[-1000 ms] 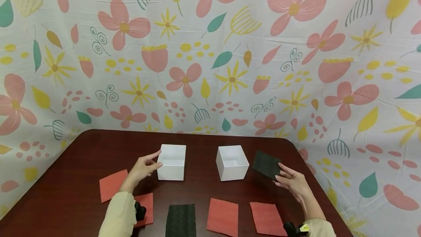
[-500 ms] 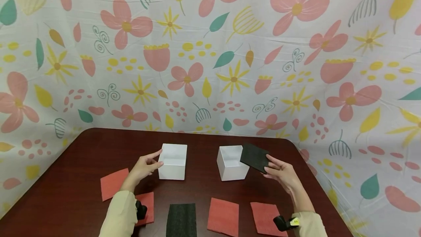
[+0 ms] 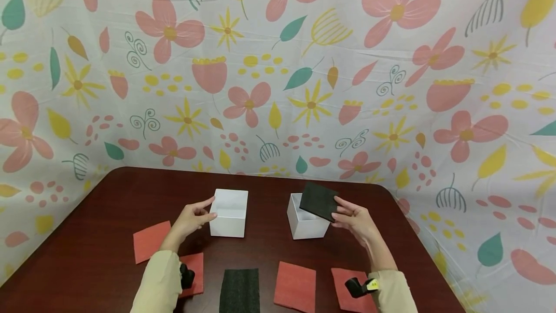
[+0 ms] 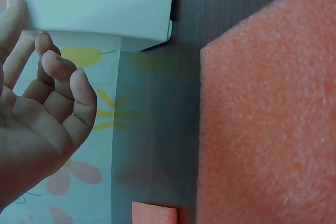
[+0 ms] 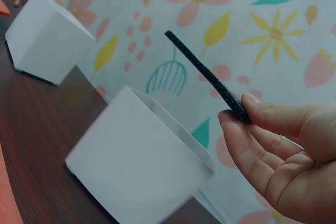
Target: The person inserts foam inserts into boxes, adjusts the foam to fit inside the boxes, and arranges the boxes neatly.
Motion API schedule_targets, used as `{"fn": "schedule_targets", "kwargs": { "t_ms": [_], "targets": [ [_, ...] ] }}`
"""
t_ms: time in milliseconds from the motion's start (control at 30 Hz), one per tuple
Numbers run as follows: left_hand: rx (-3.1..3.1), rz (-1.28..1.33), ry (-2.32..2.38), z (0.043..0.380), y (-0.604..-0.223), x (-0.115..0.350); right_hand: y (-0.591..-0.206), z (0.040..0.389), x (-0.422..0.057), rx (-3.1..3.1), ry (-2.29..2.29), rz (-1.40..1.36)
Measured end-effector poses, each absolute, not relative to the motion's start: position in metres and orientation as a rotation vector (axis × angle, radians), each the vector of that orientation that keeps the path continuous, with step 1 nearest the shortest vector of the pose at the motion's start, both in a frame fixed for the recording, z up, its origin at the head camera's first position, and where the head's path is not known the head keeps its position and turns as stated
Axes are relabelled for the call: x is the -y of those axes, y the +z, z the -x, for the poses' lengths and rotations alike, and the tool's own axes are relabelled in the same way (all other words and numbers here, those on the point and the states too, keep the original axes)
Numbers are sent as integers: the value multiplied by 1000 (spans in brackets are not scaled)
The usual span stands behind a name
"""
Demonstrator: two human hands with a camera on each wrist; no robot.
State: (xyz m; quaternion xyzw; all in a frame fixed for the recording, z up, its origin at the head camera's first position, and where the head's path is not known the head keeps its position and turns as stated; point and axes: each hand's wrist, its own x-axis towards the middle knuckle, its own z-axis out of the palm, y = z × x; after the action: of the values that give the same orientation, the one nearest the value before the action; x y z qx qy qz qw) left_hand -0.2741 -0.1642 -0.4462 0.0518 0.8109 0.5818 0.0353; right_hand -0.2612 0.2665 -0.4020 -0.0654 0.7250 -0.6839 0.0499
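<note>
My right hand (image 3: 357, 222) pinches one edge of a black foam square (image 3: 318, 200) between thumb and fingers. The foam hangs tilted above the right white box (image 3: 310, 228), covering part of its opening. In the right wrist view, the black piece shows edge-on, above and apart from the box wall. My left hand (image 3: 187, 221) touches the near left corner of the other white box (image 3: 229, 226) with its thumb and forefinger outstretched. Its other fingers curl loosely beside the box, holding nothing, in the left wrist view. The inside of the left box shows white.
On the dark wooden table (image 3: 260, 250) lie another black foam square (image 3: 239, 291) and several red ones, such as one (image 3: 295, 286) right of it and one (image 3: 151, 241) at far left. A flower-patterned cloth (image 3: 278, 86) hangs behind the table.
My right hand has carried the black foam square leftward, from beside the right white box to over its opening. The left hand keeps its place at the left box.
</note>
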Motion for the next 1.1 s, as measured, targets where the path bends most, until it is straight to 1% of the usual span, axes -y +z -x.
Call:
{"fn": "schedule_targets", "kwargs": {
  "t_ms": [567,1100],
  "targets": [
    [-2478,-136,1819,275,-449,165,-401,279,-202,-2129,-2063,250],
    [-2469,-152,1826,274,-450,164,-407,294,-151,-1950,-2168,199]
  ]
}}
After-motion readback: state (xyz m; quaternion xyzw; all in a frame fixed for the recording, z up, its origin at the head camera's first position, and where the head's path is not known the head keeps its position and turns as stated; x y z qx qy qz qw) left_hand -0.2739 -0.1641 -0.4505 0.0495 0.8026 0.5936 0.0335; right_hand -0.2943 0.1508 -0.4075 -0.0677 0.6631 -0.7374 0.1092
